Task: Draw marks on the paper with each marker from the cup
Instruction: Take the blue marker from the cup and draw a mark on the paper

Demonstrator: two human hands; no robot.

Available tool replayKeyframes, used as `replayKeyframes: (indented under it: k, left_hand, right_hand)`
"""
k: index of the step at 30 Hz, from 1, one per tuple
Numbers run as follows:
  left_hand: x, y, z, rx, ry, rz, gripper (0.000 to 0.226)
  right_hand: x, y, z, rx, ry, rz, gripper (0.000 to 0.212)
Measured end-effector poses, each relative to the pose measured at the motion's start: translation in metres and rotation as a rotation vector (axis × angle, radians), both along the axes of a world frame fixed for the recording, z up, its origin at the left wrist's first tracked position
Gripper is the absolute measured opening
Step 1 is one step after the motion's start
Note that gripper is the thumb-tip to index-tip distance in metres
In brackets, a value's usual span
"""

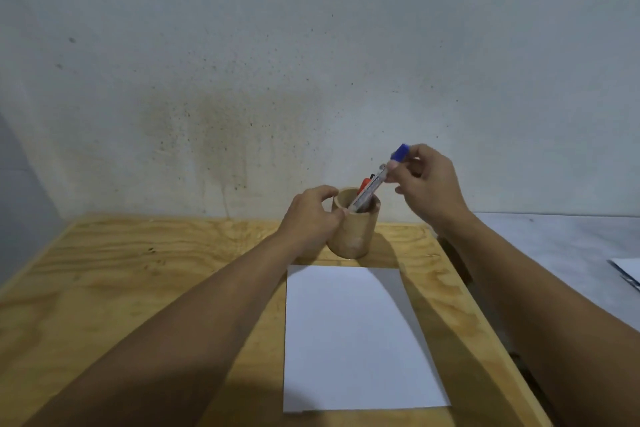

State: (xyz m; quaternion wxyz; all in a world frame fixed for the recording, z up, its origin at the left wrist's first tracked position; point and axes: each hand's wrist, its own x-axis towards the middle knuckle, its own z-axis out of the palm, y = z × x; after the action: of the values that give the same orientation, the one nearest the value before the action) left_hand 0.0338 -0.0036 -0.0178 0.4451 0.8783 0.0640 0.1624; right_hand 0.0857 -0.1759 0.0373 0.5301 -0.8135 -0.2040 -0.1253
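Paper (353, 336) blank; right hand (429, 184) pinches blue-capped marker (377, 180) in cup (353, 232).

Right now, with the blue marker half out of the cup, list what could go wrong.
1. The blue-capped marker leans steeply, its lower end still inside the wooden cup; dragging it sideways may tip the cup, though the left hand steadies it.
2. The red-capped marker sits right beside it and could be pulled out too.
3. The right hand pinches just below the cap; the cap might pop off early and mark the blank paper.
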Motion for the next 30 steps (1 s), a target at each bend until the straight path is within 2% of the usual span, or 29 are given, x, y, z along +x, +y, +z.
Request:
replayKeyframes:
  k: [5,8,10,11,13,15,17,21,24,26,30]
  left_hand:
    - [-0.001,-0.002,0.002,0.076,0.044,-0.006,0.048]
    - [-0.008,-0.004,0.010,0.088,-0.044,0.069,0.048]
    - [-0.014,-0.003,0.019,-0.038,-0.132,0.099,0.039]
    - [-0.018,-0.001,0.023,-0.159,-0.149,0.072,0.033]
    - [-0.027,0.001,0.030,-0.434,-0.113,-0.047,0.026]
    - [-0.035,0.002,0.029,-0.598,-0.061,-0.168,0.027]
    - [-0.042,0.003,0.022,-0.664,-0.039,-0.242,0.027]
    - [-0.051,0.006,0.007,-0.824,-0.043,-0.242,0.022]
    - [-0.056,0.007,-0.002,-0.873,-0.047,-0.211,0.016]
    - [-0.058,0.008,-0.007,-0.883,-0.044,-0.173,0.012]
    - [-0.060,0.019,-0.014,-0.909,-0.018,-0.009,0.008]
  right_hand:
    - [-0.015,-0.001,0.020,0.072,0.005,0.061,0.022]
    - [-0.025,-0.007,0.016,0.048,0.056,0.135,0.027]
    - [-0.030,-0.010,0.009,0.053,0.094,0.150,0.020]
    - [-0.033,-0.010,0.005,0.062,0.126,0.151,0.016]
    - [-0.039,-0.008,-0.003,0.090,0.209,0.173,0.018]
    - [-0.046,-0.005,-0.009,0.123,0.319,0.233,0.015]
    - [-0.053,-0.002,-0.015,0.141,0.424,0.303,0.007]
    - [-0.062,0.005,-0.026,0.158,0.545,0.394,0.014]
    - [-0.066,0.011,-0.032,0.181,0.603,0.451,0.014]
    - [-0.067,0.014,-0.038,0.164,0.577,0.442,0.014]
    - [-0.071,0.020,-0.052,-0.018,0.350,0.354,0.015]
